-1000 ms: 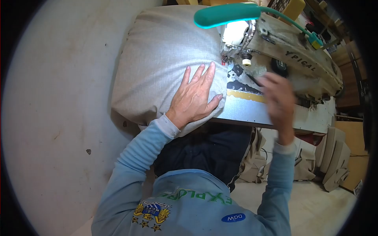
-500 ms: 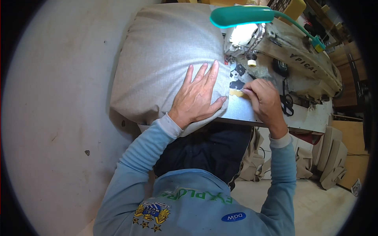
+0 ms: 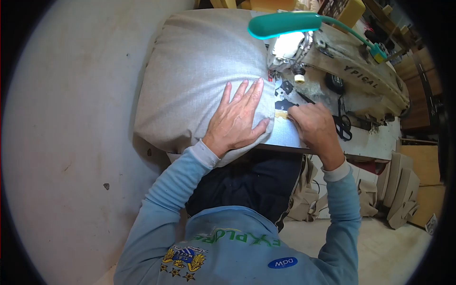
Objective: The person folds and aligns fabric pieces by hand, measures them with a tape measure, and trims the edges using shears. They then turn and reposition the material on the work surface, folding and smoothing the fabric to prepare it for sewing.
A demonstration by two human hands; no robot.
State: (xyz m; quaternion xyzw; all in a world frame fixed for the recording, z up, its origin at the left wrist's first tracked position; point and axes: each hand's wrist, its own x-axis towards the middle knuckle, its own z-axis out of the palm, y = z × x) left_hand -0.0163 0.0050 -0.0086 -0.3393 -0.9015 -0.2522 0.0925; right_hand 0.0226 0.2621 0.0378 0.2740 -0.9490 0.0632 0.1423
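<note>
My left hand (image 3: 235, 119) lies flat on a large beige fabric piece (image 3: 190, 66), fingers spread toward the sewing machine's needle area. The fabric bulges like a cushion cover, and its right edge runs under the machine head (image 3: 285, 50). To the right of that edge, my right hand (image 3: 313, 124) is closed just above the metal machine bed (image 3: 282, 137). Its fingertips are pinched and curl downward beside a yellowish strip (image 3: 281, 114) on the bed. What they hold, if anything, is hidden.
The sewing machine arm (image 3: 351, 66) stretches right, with a green lamp (image 3: 285, 26) above its head. Black scissors (image 3: 343, 128) lie right of my right hand. A pale wall (image 3: 71, 118) stands left. Beige pieces (image 3: 401, 194) are stacked at lower right.
My right hand has turned and curled further, so its thumb is now mostly hidden. My left hand stays flat on the fabric. The whole view has shifted slightly.
</note>
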